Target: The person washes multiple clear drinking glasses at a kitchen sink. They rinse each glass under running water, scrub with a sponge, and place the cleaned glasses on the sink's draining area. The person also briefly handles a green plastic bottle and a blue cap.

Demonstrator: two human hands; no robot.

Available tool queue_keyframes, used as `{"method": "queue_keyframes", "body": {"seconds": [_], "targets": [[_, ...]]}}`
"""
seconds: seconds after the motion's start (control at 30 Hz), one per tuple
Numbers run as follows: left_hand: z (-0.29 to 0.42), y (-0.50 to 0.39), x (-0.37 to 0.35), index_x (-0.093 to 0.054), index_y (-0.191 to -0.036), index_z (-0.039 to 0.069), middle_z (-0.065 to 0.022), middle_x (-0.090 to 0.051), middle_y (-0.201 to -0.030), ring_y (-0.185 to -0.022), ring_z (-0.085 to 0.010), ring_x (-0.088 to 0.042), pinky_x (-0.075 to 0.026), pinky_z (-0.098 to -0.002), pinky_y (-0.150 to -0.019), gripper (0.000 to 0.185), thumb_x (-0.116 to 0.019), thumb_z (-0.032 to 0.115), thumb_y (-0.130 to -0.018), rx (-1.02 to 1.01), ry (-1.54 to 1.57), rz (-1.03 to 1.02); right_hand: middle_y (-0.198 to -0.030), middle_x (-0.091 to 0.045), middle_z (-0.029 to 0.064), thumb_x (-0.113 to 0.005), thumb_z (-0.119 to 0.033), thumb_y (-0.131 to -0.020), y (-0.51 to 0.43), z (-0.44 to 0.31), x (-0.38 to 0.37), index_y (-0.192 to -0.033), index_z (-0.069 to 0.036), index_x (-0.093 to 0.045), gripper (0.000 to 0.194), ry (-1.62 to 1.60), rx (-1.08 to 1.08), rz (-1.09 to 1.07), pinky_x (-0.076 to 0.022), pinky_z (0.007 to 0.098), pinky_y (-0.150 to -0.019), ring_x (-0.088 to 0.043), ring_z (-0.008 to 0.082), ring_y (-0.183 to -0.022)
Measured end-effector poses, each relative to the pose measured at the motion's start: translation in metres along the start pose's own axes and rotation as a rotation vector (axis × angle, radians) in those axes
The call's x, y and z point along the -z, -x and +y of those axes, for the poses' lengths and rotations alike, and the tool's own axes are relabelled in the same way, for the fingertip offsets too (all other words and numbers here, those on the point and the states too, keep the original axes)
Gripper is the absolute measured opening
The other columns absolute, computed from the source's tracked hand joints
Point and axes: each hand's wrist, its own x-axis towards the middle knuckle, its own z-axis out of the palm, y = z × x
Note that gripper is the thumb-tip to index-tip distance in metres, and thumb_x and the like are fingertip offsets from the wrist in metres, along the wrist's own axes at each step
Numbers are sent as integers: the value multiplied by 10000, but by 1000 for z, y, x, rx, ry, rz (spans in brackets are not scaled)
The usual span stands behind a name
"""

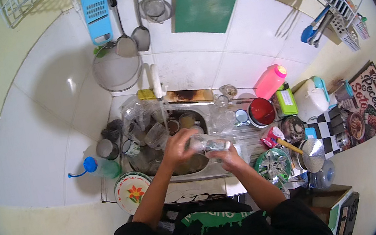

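Observation:
My left hand (pixel 178 149) and my right hand (pixel 229 157) hold a transparent drinking glass (pixel 209 142), tilted sideways over the sink's right side. Motion blurs its left end, beside my left fingers. The right end rests in my right hand. Below, the steel sink basin (pixel 203 117) is crowded with cups and glasses, among them a transparent cup (pixel 156 136), a patterned enamel mug (pixel 131 148) and a cup of brown liquid (pixel 173 126). A white faucet (pixel 156 82) rises behind; a thin stream seems to fall from it. My forearms cover part of the basin.
Left of the sink are a green bottle with a blue cap (pixel 105 167) and flowered plates (pixel 134 193). On the right stand transparent glasses (pixel 222 120), a red bowl (pixel 261 111), a pink bottle (pixel 269 82) and a green basket of cutlery (pixel 272 167). Utensils hang behind.

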Motion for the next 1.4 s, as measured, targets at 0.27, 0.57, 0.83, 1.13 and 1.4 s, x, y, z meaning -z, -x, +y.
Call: {"method": "queue_keyframes", "body": {"seconds": [0.27, 0.57, 0.83, 1.13, 1.4], "targets": [[-17, 5, -50, -684, -1140, 24, -64, -705, -1033, -898, -162, -659, -519, -318, -803, 256, -737, 143, -920, 883, 783, 477, -1124, -735, 185, -833, -110, -762, 9, -19, -17, -1188, 12, -676, 470, 1206, 649, -81, -561, 417, -940, -707, 355, -1041], [-4, -28, -37, -692, -1144, 40, -71, -708, -1025, -923, -191, -691, -561, -340, -852, 268, -723, 102, -885, 679, 914, 404, -1618, -335, 267, -764, -420, -827, 6, -4, -41, -1580, -2, -330, 964, 1683, 508, -427, -301, 469, -1229, -366, 407, -1488], [18, -27, -50, -596, -1202, 89, -103, -610, -1034, -974, -296, -654, -586, -485, -886, 309, -602, 109, -894, 435, 1309, 446, -1432, -551, 62, -837, -36, -763, 4, -39, -35, -1529, -29, -429, 868, -101, 87, -499, -395, 367, -1140, -513, 228, -1335], [10, -43, -59, -455, -1205, 94, -132, -646, -1031, -952, -284, -687, -585, -448, -835, 404, -600, -71, -866, 341, 1076, 461, -1263, -665, 70, -811, -137, -840, -6, -21, -16, -1333, -39, -632, 533, -580, -273, -175, -486, 389, -1026, -617, 237, -1177], [-49, -42, -110, -506, -1130, 57, -77, -625, -1002, -929, -171, -617, -507, -312, -875, 346, -745, 3, -884, 493, 520, 744, -942, -689, 49, -830, -178, -878, 3, -16, 63, -1150, -22, -673, 350, 160, -149, 275, -560, 320, -689, -648, 137, -769]]}}
